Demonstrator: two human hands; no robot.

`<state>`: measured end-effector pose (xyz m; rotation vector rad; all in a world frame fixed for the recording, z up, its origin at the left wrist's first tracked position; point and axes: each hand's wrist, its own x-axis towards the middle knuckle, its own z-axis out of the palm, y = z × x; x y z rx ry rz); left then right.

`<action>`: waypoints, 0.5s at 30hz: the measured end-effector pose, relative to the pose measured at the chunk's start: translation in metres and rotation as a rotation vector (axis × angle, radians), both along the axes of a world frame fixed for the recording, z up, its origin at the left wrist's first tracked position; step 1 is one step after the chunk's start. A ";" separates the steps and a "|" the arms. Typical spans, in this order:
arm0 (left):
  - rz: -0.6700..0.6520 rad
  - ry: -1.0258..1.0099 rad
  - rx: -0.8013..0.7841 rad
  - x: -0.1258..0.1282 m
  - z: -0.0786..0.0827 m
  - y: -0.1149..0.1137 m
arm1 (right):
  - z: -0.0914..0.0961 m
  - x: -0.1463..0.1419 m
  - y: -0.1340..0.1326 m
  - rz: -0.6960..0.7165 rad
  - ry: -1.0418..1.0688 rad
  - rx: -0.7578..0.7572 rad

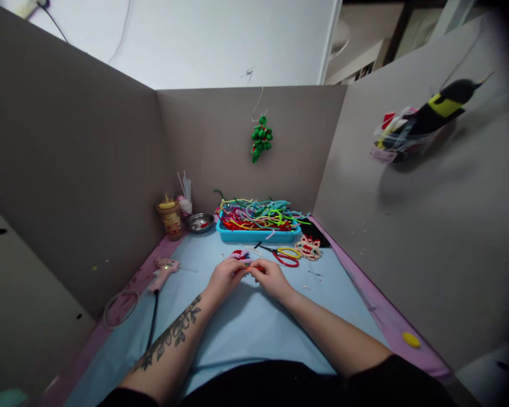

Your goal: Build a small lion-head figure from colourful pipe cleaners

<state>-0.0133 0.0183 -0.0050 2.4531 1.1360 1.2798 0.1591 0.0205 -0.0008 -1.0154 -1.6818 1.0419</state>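
Observation:
My left hand [227, 277] and my right hand [272, 278] meet above the blue cloth, with their fingers pinched together. Between the fingertips shows a small bit of orange pipe cleaner [248, 269], mostly hidden by the fingers. Just beyond my fingers is a lilac and red fuzzy piece [240, 255]; whether it touches my hands I cannot tell. Scissors [287, 256] with red and yellow handles lie beyond my right hand. To their right is a pink, red and white fuzzy ornament [309, 247].
A blue tray [261, 236] heaped with coloured pipe cleaners stands at the back. Left of it are a metal bowl [201, 223], a lidded cup [170, 219] and a pink glue gun [164, 274] with its cord. Grey panels enclose three sides; a green ornament [262, 139] hangs behind.

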 end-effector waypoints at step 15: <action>0.063 0.038 0.039 -0.002 0.003 -0.001 | -0.008 0.000 0.009 0.044 0.217 -0.155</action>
